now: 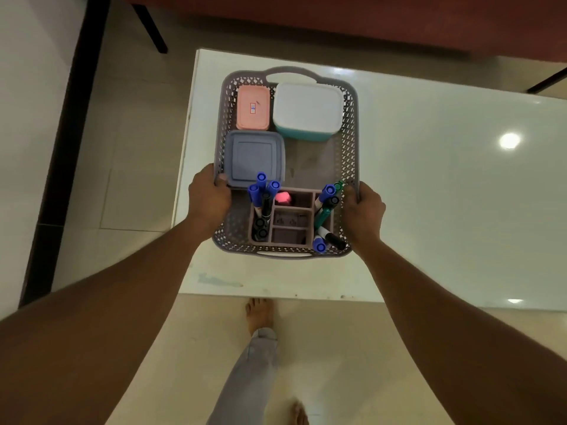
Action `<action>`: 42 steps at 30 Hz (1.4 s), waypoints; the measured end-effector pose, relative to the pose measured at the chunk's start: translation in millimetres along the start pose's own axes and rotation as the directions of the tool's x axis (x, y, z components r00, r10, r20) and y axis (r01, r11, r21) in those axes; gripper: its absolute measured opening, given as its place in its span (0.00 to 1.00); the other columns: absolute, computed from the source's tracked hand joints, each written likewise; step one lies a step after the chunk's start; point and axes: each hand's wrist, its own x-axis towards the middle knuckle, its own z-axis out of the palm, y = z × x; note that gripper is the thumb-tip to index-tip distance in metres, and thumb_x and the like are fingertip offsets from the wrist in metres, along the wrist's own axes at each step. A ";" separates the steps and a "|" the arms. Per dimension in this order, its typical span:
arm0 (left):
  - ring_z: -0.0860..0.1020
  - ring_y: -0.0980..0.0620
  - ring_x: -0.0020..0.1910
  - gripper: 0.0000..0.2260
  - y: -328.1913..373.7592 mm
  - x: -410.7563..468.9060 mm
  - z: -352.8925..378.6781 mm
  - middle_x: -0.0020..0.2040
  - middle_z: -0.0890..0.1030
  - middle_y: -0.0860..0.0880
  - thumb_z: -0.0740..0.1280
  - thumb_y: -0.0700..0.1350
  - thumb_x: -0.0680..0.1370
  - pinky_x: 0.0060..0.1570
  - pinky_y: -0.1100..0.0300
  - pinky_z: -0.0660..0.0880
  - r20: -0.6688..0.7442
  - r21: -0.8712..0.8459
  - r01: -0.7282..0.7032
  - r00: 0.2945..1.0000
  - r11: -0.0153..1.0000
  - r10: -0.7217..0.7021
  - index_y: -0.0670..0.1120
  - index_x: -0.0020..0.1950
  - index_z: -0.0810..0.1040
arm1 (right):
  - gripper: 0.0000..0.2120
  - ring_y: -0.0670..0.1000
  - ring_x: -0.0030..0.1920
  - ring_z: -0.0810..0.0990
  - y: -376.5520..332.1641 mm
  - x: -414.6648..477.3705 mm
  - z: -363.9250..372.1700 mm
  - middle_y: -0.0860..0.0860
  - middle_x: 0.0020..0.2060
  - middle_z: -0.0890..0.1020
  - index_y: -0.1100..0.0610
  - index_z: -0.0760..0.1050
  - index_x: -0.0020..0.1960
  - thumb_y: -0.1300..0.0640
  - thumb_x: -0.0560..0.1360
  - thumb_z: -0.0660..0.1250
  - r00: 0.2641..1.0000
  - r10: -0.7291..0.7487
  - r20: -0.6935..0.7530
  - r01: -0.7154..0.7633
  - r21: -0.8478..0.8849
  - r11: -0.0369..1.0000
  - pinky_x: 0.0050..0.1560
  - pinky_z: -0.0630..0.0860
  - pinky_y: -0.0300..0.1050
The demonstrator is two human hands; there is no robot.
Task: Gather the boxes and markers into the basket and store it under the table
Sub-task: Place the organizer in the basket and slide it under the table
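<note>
A: Grey lattice plastic, that is the basket [349, 133] we see, sitting on the white table [429, 179] near its left end. Starting at the left, our left hand [208, 200] is clamped on the basket's left wall, thumb hooked over the rim and the other fingers wrapped outside.

B: Just inside that wall we see the lilac box [253, 157] with its square lid, and behind it the pink box [253, 107], the two nearly touching. The pink one carries a small label on top.

A: Right of the pink box stands the white-lidded box [306, 108] with a teal body, at the far right corner under the far handle.

B: Nearer to us sits the organiser [290, 222], a mauve tray with compartments. In its left slot we see blue-capped and black markers [262, 194] standing upright. A pink eraser [282, 197] sits in the far middle compartment.

A: We cannot be sure it is an eraser. The two middle compartments nearer us look bare.

B: In the right slot more markers [326, 207] lean, blue, green and black caps, some tilting toward the near right corner.

A: Last, our right hand [363, 213] grips the right wall, fingers closed over the rim. Below the table edge we see a bare foot [260, 314] on the tiled floor [138, 179].
</note>
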 end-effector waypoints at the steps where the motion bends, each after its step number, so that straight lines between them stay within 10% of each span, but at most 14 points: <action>1: 0.77 0.45 0.47 0.09 -4.1 -9.7 -1.8 0.50 0.80 0.41 0.58 0.41 0.80 0.45 0.54 0.74 -0.010 0.008 -0.021 1.000 1.000 0.021 0.38 0.54 0.76 | 0.13 0.48 0.31 0.71 2.6 -9.5 -3.7 0.50 0.30 0.76 0.61 0.71 0.38 0.58 0.79 0.57 1.000 -0.020 -0.007 0.020 0.006 1.000 0.31 0.68 0.44; 15: 0.78 0.42 0.48 0.09 -103.3 -288.1 -61.9 0.49 0.81 0.41 0.58 0.41 0.81 0.46 0.50 0.74 -0.042 -0.002 -0.066 0.997 0.998 0.066 0.40 0.54 0.76 | 0.12 0.43 0.35 0.76 100.1 -269.9 -85.6 0.49 0.35 0.80 0.56 0.77 0.44 0.56 0.81 0.58 0.996 -0.085 0.030 0.085 0.025 0.996 0.32 0.67 0.32; 24: 0.80 0.45 0.50 0.13 -225.4 -443.0 -81.7 0.52 0.83 0.45 0.59 0.43 0.82 0.47 0.53 0.74 0.017 0.030 0.009 1.000 0.999 -0.010 0.43 0.63 0.77 | 0.11 0.42 0.38 0.81 201.4 -444.9 -86.2 0.45 0.38 0.84 0.43 0.79 0.48 0.58 0.80 0.62 0.991 0.108 0.075 -0.114 0.085 0.990 0.38 0.74 0.41; 28: 0.79 0.45 0.54 0.14 -276.6 -464.2 -68.0 0.55 0.82 0.45 0.59 0.42 0.82 0.52 0.52 0.76 0.077 -0.015 0.082 0.994 0.996 -0.081 0.44 0.66 0.76 | 0.10 0.30 0.38 0.79 238.9 -479.6 -66.4 0.37 0.40 0.82 0.46 0.81 0.54 0.57 0.80 0.62 0.965 0.246 0.092 -0.256 0.118 0.959 0.35 0.72 0.25; 42: 0.78 0.45 0.57 0.15 -342.5 -362.5 5.5 0.58 0.81 0.46 0.58 0.40 0.82 0.58 0.48 0.76 0.221 -0.044 0.203 0.957 0.978 -0.188 0.47 0.67 0.75 | 0.12 0.46 0.43 0.83 306.5 -394.6 24.7 0.44 0.41 0.84 0.46 0.79 0.52 0.59 0.81 0.59 0.942 0.270 0.199 -0.295 0.113 0.949 0.37 0.75 0.35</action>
